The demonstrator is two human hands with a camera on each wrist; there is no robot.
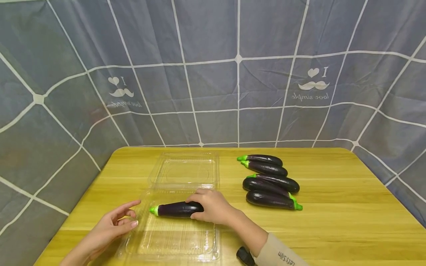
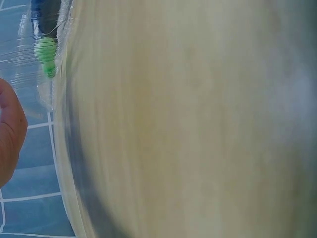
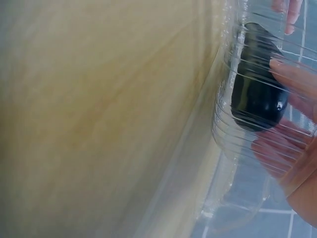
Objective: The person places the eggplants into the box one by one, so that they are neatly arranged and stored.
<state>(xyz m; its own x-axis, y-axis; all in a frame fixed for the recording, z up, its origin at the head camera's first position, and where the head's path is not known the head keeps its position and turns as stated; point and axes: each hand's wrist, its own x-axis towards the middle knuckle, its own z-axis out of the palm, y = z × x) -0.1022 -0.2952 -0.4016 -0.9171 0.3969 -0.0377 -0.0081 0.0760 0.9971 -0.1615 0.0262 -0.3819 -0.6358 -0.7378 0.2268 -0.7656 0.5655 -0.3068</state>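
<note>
Head view: The right hand holds one eggplant within the outline of the clear container base. Its fingers are clamped around the blunt end. The long axis runs left to right across the base; the green stem end points toward the left hand. The left hand is beside the left edge of the base, its thumb and fingers apart, gripping nothing; contact with the edge cannot be confirmed. The right hand is the nearer one, being in contact. The clear lid lies behind the base. Five other eggplants lie on the counter, to the right of the container.

Left wrist view: The left hand is cropped at the left border; the spacing of its fingers cannot be told here. The green stem appears at upper left, behind clear plastic and apart from the hand.

Right wrist view: The eggplant is visible through the ribbed plastic wall, its blunt end toward the right palm. The digits bear on its sides near that end. Whether its underside touches the base floor cannot be determined.
</note>
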